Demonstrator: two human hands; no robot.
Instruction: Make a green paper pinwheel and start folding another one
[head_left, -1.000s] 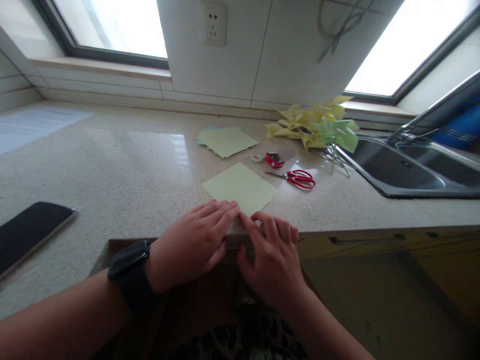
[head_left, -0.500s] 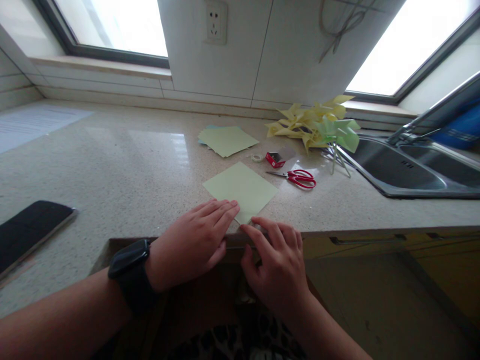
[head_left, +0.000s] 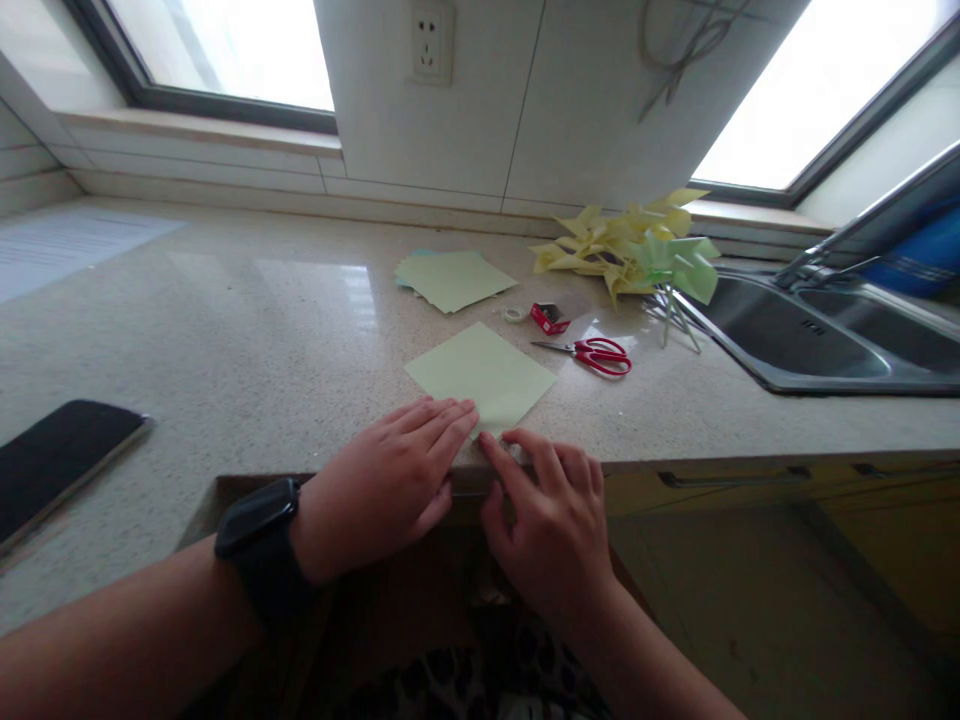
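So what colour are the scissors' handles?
Red, on the scissors lying on the counter; head view shows it.

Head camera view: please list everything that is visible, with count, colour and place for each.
paper sheet: 1, pale green, near counter edge, under both hands' fingertips
paper stack: 1, pale green, behind the sheet
scissors: 1, red handles, right of the sheet
small box: 1, red, behind scissors
tape roll: 1, clear, left of the box
paper pinwheels: a pile, yellow and green, beside sink
sink: 1, steel, far right
phone: 1, black, far left
wall socket: 1, white, on wall
left hand: watch on wrist
right hand: bare
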